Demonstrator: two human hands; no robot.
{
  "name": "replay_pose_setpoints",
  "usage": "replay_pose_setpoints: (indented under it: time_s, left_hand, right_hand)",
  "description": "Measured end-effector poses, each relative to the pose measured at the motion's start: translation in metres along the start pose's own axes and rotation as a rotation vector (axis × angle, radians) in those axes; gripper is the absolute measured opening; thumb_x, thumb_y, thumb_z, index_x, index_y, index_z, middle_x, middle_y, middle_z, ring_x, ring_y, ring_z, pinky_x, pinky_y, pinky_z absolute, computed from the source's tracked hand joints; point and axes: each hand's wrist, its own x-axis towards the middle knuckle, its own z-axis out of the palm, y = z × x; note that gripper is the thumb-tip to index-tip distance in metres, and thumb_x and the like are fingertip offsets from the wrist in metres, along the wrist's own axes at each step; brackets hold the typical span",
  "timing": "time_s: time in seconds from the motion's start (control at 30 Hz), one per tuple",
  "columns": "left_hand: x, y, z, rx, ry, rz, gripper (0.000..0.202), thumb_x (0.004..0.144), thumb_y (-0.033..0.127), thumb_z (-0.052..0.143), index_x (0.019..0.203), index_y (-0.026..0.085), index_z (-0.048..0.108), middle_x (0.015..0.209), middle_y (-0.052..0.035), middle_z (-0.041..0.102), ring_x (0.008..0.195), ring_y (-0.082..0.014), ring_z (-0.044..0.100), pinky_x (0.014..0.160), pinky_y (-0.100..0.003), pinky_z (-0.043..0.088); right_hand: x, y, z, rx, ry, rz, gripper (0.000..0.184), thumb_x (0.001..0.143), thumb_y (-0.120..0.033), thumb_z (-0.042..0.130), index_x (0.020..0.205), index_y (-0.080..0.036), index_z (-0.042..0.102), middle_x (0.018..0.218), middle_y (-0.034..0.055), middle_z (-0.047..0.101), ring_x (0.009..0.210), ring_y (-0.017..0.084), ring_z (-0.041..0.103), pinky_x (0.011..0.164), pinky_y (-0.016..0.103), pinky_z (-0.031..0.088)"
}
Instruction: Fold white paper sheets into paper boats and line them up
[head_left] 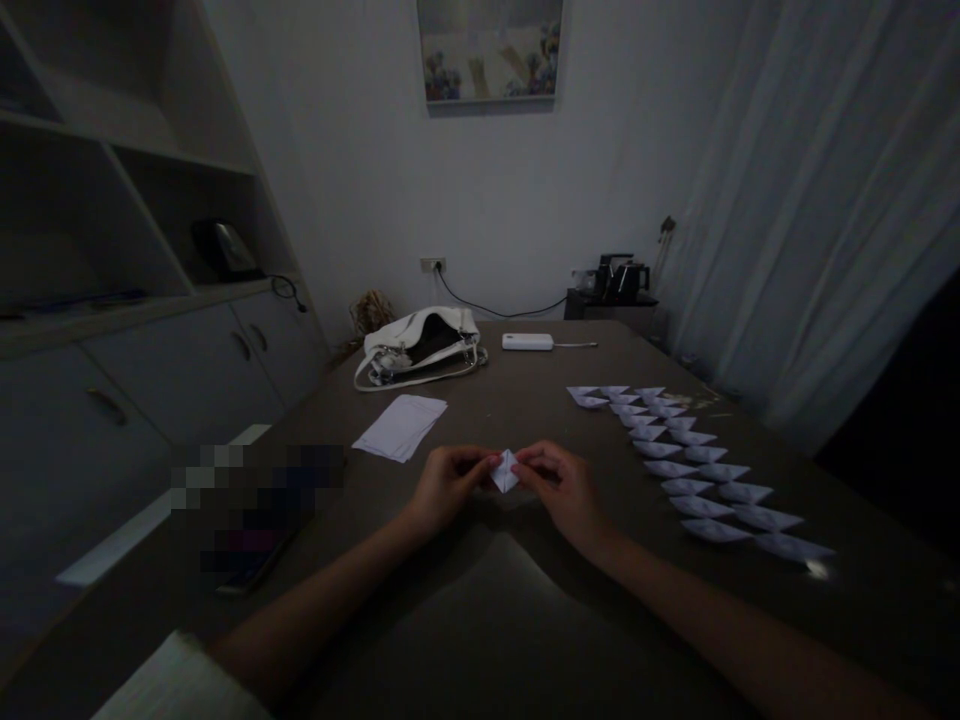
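Note:
Between my two hands, just above the table, is a small folded white paper shaped like a diamond, one corner pointing down. My left hand pinches its left corner between thumb and fingers. On the opposite corner, my right hand grips it the same way. To the right stand two rows of folded paper boats, several in each. A stack of white paper sheets lies beyond my left hand, its edges slightly uneven.
Farther back on the dark table rest a white handbag and a white power bank with a short cable. A blurred-out phone-like object lies at the left edge. Cabinets line the left wall; a curtain hangs at right.

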Motion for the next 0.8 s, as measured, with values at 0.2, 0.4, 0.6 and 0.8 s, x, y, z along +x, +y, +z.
replay_pose_setpoints:
  time_s: [0.2,0.4,0.6,0.8]
  left_hand:
    - [0.0008,-0.0013,0.0025,-0.058,0.017,-0.027,0.033,0.078,0.040,0.060,0.085,0.009,0.068,0.066,-0.0054,0.067,0.057,-0.0133,0.059,0.055,-0.021,0.045]
    - [0.0024,-0.0028,0.0006,-0.128,-0.091,-0.133,0.036,0.074,0.043,0.063,0.088,0.009,0.065,0.074,-0.0050,0.067,0.058,-0.0117,0.059,0.054,-0.021,0.045]
    - [0.0050,-0.0085,-0.0022,-0.118,-0.180,-0.187,0.038,0.075,0.046,0.062,0.080,0.009,0.065,0.064,-0.0028,0.064,0.054,-0.0102,0.057,0.052,-0.019,0.042]
    - [0.0040,-0.0050,-0.0012,-0.180,-0.145,-0.204,0.039,0.074,0.048,0.063,0.071,0.009,0.063,0.057,-0.0017,0.062,0.049,-0.0086,0.054,0.049,-0.018,0.040]
  right_hand:
    - [0.0025,0.0036,0.0007,0.039,0.004,0.018,0.015,0.080,-0.031,0.061,0.083,-0.017,0.060,0.076,0.0047,0.068,0.068,0.016,0.065,0.062,0.026,0.050]
    - [0.0032,0.0022,-0.0011,-0.018,-0.059,-0.005,0.013,0.080,-0.029,0.061,0.081,-0.017,0.061,0.074,0.0036,0.068,0.068,0.015,0.064,0.063,0.025,0.048]
    - [0.0026,0.0029,-0.0024,-0.025,-0.091,-0.026,0.014,0.081,-0.031,0.059,0.081,-0.017,0.061,0.075,0.0038,0.067,0.070,0.015,0.064,0.065,0.025,0.047]
    - [0.0037,0.0062,-0.0015,-0.012,-0.108,0.063,0.020,0.082,-0.035,0.057,0.081,-0.016,0.061,0.065,0.0012,0.063,0.060,0.013,0.059,0.055,0.023,0.043]
